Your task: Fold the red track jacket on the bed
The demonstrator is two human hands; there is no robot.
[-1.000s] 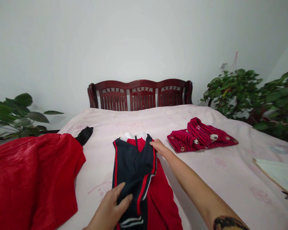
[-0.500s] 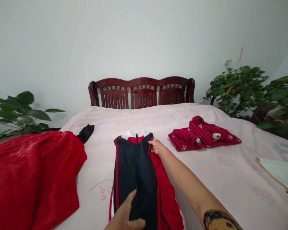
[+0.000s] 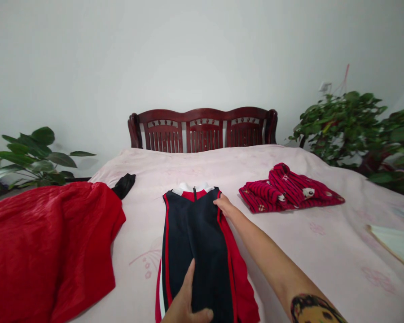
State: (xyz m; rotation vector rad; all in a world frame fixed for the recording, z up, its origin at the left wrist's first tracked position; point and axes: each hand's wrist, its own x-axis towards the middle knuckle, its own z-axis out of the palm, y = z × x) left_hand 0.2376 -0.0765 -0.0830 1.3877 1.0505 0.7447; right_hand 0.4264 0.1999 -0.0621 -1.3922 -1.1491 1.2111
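Note:
A dark navy and red jacket (image 3: 207,242) with red piping, a white collar and a short zip lies folded lengthwise in front of me, collar end away. My right hand (image 3: 225,206) reaches to its upper right edge, with the fingers closed on the cloth there; part of the fingers is hidden. Nearer to me, my left hand (image 3: 190,303) rests on the lower part of the jacket, thumb and finger spread apart and gripping nothing.
The pink bedspread (image 3: 144,206) covers the bed. On the left lies a red garment (image 3: 54,246) with a black piece of cloth (image 3: 124,185) behind it. A folded striped garment (image 3: 289,193) is on the right. Beyond stands the wooden headboard (image 3: 204,130).
The view has shifted slightly, so everything sits a little further right. My right hand stays at the jacket's upper right edge, and my left hand stays on its lower part.

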